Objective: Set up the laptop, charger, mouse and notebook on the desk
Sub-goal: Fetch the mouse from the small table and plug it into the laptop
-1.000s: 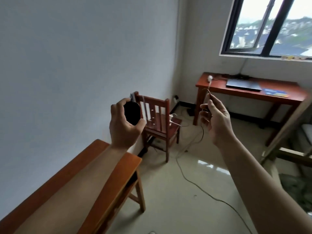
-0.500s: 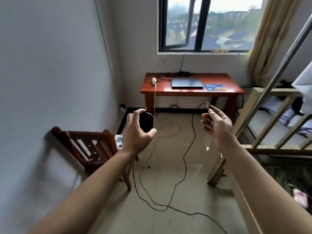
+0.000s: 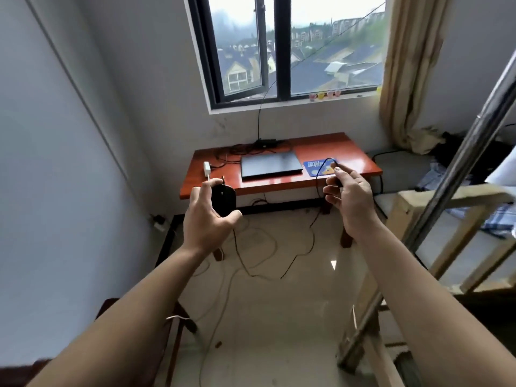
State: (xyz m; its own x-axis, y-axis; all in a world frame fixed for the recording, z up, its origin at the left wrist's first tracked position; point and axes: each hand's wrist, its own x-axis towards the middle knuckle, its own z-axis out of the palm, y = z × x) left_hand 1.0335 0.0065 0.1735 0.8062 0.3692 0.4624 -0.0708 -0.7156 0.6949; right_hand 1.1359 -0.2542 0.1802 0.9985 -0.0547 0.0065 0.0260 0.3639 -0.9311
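Left hand [image 3: 208,219] held the black mouse [image 3: 223,199] in the air, short of the desk [image 3: 360,160] front edge, toward its left end. Thumb sat under the mouse, the other fingers were curled over its far side, a fingertip grip, not a full wrap. Right hand [image 3: 349,196] was also short of the desk front, toward its right end, pinching the thin black mouse cord [image 3: 321,174] between thumb and index, other fingers loosely curled. Whether the plug end was inside that hand: cannot tell.

Already on the desk: closed laptop [image 3: 269,164] at its middle, blue notebook [image 3: 318,166] just right of it, white charger [image 3: 207,167] near the left front corner, its lead hanging over the desk edge.

Likely risks:
- The cord sagged from both hands down to the floor in front of the desk, among other loose leads there. A snag on those, a desk leg or a foot could tug the mouse out of the light grip.
- Slack swept across the desk's left end could catch the white charger, which looked easy to knock off.
- Setting the mouse down without feeding the cord first could leave it pulled back toward the desk front.

Mouse orientation: long axis stood roughly upright, top end tipped toward the desk, a broad face turned to the camera. Which end was the front: cannot tell, too dark.
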